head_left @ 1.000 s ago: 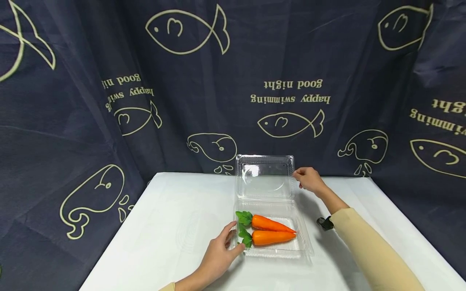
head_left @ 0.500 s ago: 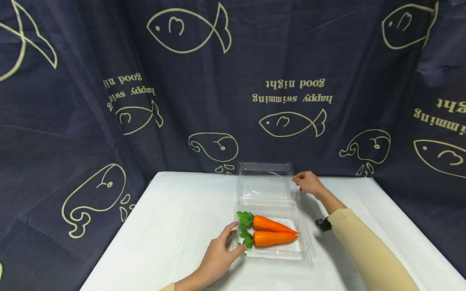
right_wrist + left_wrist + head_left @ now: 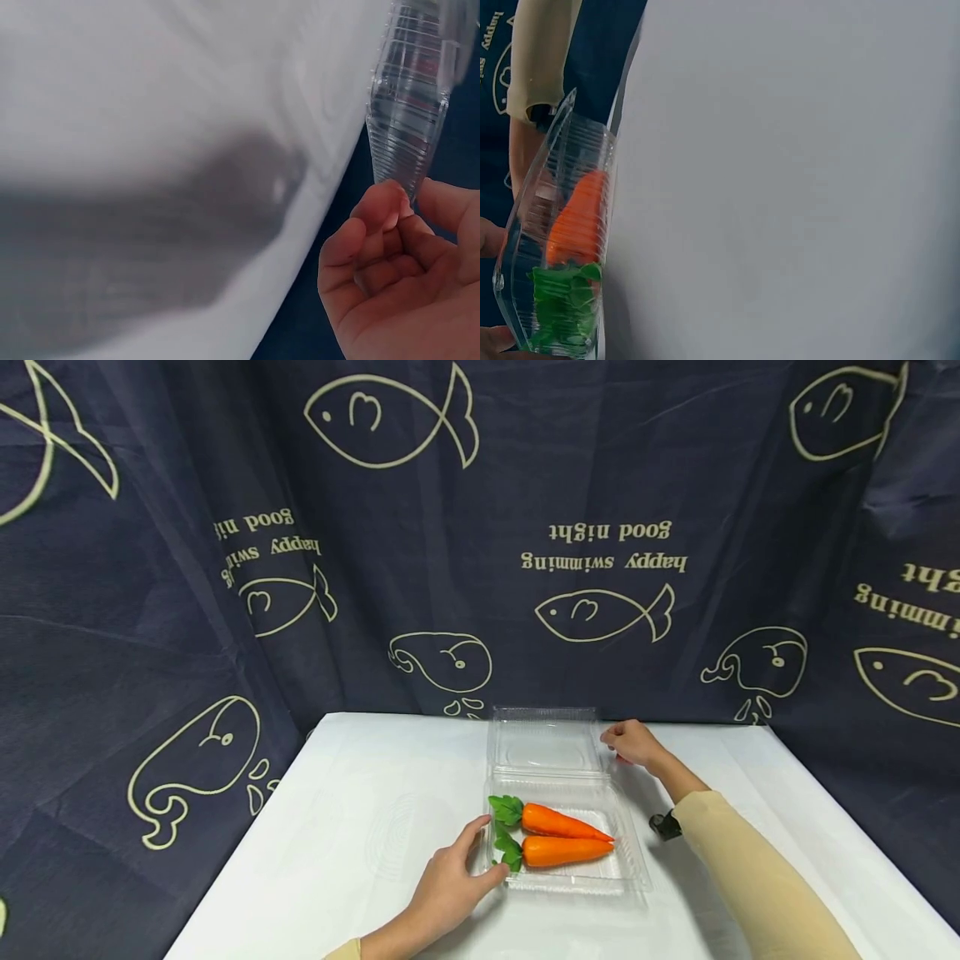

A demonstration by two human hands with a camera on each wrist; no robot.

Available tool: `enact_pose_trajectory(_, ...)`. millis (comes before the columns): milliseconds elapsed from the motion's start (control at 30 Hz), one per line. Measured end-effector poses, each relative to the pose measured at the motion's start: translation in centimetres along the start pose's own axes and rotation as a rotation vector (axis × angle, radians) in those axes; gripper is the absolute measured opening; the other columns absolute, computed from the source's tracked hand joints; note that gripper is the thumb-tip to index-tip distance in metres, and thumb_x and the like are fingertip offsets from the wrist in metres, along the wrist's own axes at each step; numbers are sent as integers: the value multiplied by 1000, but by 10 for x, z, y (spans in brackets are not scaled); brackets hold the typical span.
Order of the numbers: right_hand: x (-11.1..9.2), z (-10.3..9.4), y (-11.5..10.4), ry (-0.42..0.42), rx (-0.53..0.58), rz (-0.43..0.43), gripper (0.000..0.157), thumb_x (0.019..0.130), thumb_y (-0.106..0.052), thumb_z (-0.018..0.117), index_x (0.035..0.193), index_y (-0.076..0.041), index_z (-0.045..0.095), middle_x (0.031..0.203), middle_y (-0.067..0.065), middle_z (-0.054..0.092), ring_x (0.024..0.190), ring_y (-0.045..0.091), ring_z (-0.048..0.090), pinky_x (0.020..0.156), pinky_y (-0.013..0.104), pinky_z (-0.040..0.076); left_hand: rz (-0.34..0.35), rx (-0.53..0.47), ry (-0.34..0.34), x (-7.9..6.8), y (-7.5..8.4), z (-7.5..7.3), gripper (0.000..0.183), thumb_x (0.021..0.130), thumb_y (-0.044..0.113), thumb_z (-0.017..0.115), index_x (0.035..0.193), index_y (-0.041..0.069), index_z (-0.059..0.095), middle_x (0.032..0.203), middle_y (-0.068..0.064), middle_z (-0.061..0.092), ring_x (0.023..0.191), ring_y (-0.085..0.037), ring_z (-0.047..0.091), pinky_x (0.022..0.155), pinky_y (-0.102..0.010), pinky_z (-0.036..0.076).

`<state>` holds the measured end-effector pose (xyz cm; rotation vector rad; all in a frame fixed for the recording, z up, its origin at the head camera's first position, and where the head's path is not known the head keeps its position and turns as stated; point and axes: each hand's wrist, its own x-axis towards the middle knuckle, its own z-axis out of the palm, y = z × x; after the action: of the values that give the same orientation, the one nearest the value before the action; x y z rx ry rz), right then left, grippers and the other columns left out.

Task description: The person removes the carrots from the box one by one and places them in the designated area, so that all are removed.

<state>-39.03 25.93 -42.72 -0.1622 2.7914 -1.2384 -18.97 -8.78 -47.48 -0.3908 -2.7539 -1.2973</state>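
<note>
The left hand (image 3: 450, 878) spreads thumb from forefinger while the right hand (image 3: 634, 744) pinches, fingers curled

Head view was bright, light even over the white tabletop (image 3: 375, 802); soft shadow fell beside the right sleeve (image 3: 757, 868). Wrist views ran dimmer: left darkened toward its right edge, right showed a broad, blurred shadow. Glints lined the clear container (image 3: 409, 105).

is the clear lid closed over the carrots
No, the head view shows the lid open behind the carrots, with the right hand at its right edge.
</note>
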Motion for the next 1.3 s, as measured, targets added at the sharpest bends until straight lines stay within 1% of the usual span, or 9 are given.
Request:
enact_pose_trajectory(167, 1, 5, 3, -20, -3, 25, 36, 103, -18, 52, 119, 11, 65, 95, 18, 63, 67, 16, 56, 67, 36, 54, -4, 77, -24, 2, 0, -2, 79, 87, 57, 68, 153, 23, 42, 142, -18, 58, 126, -39, 59, 100, -58, 47)
enact_pose_trajectory(333, 2, 8, 5, -27, -25, 25, 35, 103, -18, 52, 115, 11, 66, 85, 14, 64, 60, 13, 55, 59, 30, 51, 38, 146, -25, 4, -1, -5, 80, 86, 57, 68, 153, 22, 43, 143, -15, 59, 126, -35, 60, 100, -55, 47)
enact_pose_trajectory(400, 2, 8, 5, -26, -37, 25, 33, 102, -18, 52, 111, 10, 67, 79, 11, 63, 58, 11, 54, 55, 27, 48, 80, 193, -3, 6, -1, -5, 79, 85, 57, 68, 151, 20, 46, 132, -14, 67, 116, -32, 66, 95, -50, 51)
enact_pose_trajectory(467, 2, 8, 6, -26, -46, 23, 32, 102, -18, 53, 108, 10, 68, 75, 9, 62, 56, 10, 53, 52, 26, 44, 119, 249, 27, 7, -2, -6, 79, 83, 59, 69, 148, 19, 49, 115, -8, 75, 101, -25, 70, 88, -44, 52)
enact_pose_trajectory(567, 2, 8, 7, -26, -48, 21, 31, 101, -18, 54, 104, 9, 69, 68, 5, 60, 54, 11, 53, 50, 25, 42, 159, 306, 65, 8, -3, -6, 79, 80, 62, 71, 143, 18, 54, 92, 4, 73, 84, -12, 62, 80, -36, 47)
enact_pose_trajectory(633, 3, 9, 9, -26, -48, 22, 31, 100, -18, 54, 102, 9, 69, 65, 3, 59, 53, 11, 53, 49, 26, 40, 176, 326, 81, 9, -3, -7, 79, 79, 63, 71, 142, 17, 55, 88, 9, 68, 83, -8, 54, 79, -34, 43)
enact_pose_trajectory(800, 5, 11, 14, -32, -56, 28, 30, 99, -17, 55, 102, 9, 69, 64, 0, 58, 52, 11, 53, 49, 25, 39, 195, 339, 90, 9, -3, -7, 78, 80, 62, 72, 141, 16, 56, 98, 4, 68, 91, -8, 55, 83, -37, 45)
enact_pose_trajectory(1000, 7, 14, 16, -32, -61, -3, 29, 99, -16, 56, 99, 9, 69, 65, 2, 60, 51, 11, 54, 47, 26, 39, 171, 313, 63, 6, -4, -7, 81, 81, 62, 71, 144, 15, 53, 110, 0, 71, 103, -17, 61, 88, -43, 47)
enact_pose_trajectory(1300, 8, 15, 17, -42, -44, -2, 30, 100, -17, 53, 91, 8, 67, 66, 3, 58, 53, 13, 57, 48, 28, 40, 159, 318, 45, 7, -5, -7, 85, 81, 68, 67, 147, 18, 51, 107, 3, 72, 100, -14, 60, 84, -40, 46)
